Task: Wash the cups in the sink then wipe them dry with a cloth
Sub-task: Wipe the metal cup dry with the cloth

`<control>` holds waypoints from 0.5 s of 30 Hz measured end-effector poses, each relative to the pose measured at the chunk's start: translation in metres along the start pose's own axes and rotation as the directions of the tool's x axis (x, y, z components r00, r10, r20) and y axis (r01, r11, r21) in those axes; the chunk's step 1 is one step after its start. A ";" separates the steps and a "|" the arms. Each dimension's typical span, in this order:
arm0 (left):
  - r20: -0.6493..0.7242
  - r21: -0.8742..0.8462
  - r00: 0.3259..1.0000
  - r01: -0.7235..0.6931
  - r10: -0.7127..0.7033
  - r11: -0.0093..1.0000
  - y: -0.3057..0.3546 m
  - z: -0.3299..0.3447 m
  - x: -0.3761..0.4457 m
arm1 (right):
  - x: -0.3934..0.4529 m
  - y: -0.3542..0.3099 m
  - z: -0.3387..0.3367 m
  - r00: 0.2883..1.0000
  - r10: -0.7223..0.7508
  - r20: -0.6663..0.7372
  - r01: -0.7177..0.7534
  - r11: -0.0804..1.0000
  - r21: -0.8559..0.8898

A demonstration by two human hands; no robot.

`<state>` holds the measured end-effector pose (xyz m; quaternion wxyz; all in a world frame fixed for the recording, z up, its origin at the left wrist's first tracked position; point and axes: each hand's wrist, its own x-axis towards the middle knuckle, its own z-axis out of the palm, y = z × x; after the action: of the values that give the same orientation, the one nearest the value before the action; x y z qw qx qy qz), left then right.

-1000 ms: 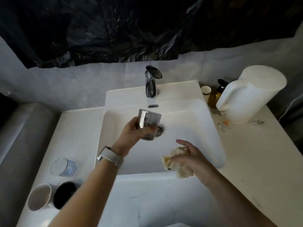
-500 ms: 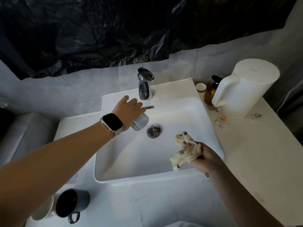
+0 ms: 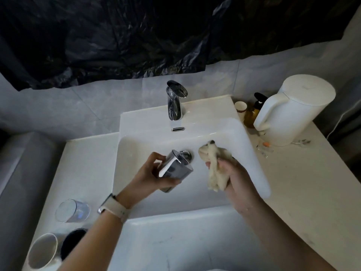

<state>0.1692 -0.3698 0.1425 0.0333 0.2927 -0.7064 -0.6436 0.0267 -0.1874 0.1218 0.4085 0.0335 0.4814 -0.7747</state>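
My left hand (image 3: 150, 173) grips a clear glass cup (image 3: 175, 169), tilted with its mouth toward the faucet, over the white sink (image 3: 252, 149). My right hand (image 3: 232, 173) grips a crumpled cream cloth (image 3: 214, 165) just right of the cup, a small gap between them. The chrome faucet (image 3: 175, 100) stands at the back of the basin; no water runs from it. The drain (image 3: 186, 154) is partly hidden behind the cup.
On the counter at the left lie a clear glass (image 3: 72, 211) on its side, a white mug (image 3: 42, 251) and a black mug (image 3: 73, 241). At the right stand a white kettle (image 3: 293, 110), an amber pump bottle (image 3: 253, 112) and a paper cup (image 3: 240, 107).
My left hand has drawn the cup back from near the faucet toward the basin's middle and tilted it. My right hand has lifted the cloth up and closer to the cup.
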 end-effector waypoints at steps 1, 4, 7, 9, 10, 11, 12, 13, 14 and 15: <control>0.024 -0.083 1.000 0.013 -0.011 0.996 -0.007 0.004 -0.004 | 0.000 0.000 0.006 0.998 -0.065 -0.006 0.064 0.993 -0.096; 0.068 -0.321 0.996 0.083 -0.065 0.943 -0.021 0.017 -0.016 | 0.003 0.004 0.019 0.952 -0.266 0.148 0.305 0.822 -0.481; 0.054 -0.436 0.994 0.109 -0.094 0.893 -0.031 0.025 -0.018 | 0.012 0.010 0.024 0.797 -0.427 0.427 0.573 0.311 -0.758; 0.019 -0.480 0.990 0.129 -0.137 0.868 -0.035 0.025 -0.018 | 0.017 0.009 0.020 0.719 -0.416 0.557 0.604 -0.023 -0.797; -0.007 -0.494 0.987 0.138 -0.163 0.858 -0.037 0.024 -0.018 | 0.018 0.006 0.017 0.710 -0.421 0.564 0.576 -0.113 -0.810; -0.033 -0.500 0.983 0.139 -0.179 0.855 -0.040 0.023 -0.018 | 0.017 0.003 0.015 0.720 -0.432 0.543 0.530 -0.163 -0.832; -0.054 -0.498 0.982 0.132 -0.182 0.857 -0.043 0.023 -0.017 | 0.016 0.000 0.015 0.744 -0.442 0.501 0.478 -0.171 -0.861; -0.064 -0.502 0.981 0.126 -0.182 0.856 -0.045 0.024 -0.018 | 0.015 -0.004 0.016 0.780 -0.436 0.448 0.432 -0.143 -0.891; -0.069 -0.510 0.979 0.130 -0.191 0.850 -0.046 0.026 -0.018 | 0.015 -0.007 0.017 0.808 -0.432 0.400 0.410 -0.073 -0.909; -0.071 -0.526 0.975 0.142 -0.210 0.839 -0.046 0.029 -0.018 | 0.015 -0.008 0.020 0.836 -0.421 0.352 0.400 0.028 -0.916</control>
<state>0.1891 -0.3362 0.1007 0.0959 0.3765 -0.4738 -0.7903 0.0178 -0.2102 0.1314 0.0883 -0.3670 0.8506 -0.3660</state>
